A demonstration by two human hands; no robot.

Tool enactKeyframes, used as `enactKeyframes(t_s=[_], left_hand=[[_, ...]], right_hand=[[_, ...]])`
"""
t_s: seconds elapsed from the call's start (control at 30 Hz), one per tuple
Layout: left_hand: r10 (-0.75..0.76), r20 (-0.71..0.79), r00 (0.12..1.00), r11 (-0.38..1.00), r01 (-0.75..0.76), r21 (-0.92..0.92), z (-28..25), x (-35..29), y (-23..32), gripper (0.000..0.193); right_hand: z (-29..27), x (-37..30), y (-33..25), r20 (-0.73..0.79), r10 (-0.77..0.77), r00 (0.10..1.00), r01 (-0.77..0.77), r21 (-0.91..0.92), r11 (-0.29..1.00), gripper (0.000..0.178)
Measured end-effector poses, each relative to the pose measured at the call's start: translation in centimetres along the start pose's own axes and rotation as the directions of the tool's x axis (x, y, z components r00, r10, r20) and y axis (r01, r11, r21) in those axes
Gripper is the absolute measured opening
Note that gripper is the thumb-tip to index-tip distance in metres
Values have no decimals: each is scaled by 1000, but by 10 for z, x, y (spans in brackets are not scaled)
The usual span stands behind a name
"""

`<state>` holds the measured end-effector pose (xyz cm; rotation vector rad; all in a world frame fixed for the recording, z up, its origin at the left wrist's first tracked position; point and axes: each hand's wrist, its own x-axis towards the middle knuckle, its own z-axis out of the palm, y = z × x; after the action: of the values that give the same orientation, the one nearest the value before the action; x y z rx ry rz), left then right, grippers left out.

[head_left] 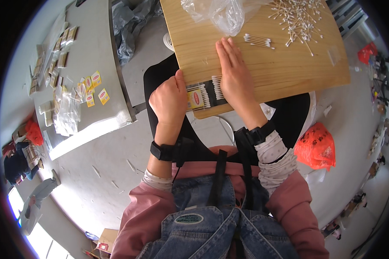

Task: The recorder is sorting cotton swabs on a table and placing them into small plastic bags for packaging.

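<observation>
My left hand is closed at the table's left edge, gripping the end of a clear packet of cotton swabs with a yellow card inside. The packet lies near the front edge, its swab tips pointing right. Just right of it, a small row of loose swabs sits on a dark strip, beside my right palm. My right hand rests edge-down on the wood with its fingers stretched out and nothing visible in them. Its palm side is partly hidden.
Beyond my right hand lie a small bundle of swabs, a loose swab heap and a clear plastic bag. A grey table at left bears yellow cards and filled packets. A red bag stands on the floor at right.
</observation>
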<state>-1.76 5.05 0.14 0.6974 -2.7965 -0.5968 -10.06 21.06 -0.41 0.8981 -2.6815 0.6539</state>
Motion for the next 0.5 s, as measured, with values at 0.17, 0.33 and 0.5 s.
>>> enactKeyframes(t_s=[0.17,0.33,0.5], left_hand=[[-36,-52,998,998,33,-53,8,-5,7,51],[-30,-71,997,983,16,-184,18,-6,1,51],[-55,-39,998,957,41,-286,17,-5,2,51]], right_hand=[[1,-1,-4,7,0,1000,0,9,1000,54],[-1,-2,-8,38,-24,999,23,25,999,54],[0,-2,-13,43,-50,998,49,24,999,52]])
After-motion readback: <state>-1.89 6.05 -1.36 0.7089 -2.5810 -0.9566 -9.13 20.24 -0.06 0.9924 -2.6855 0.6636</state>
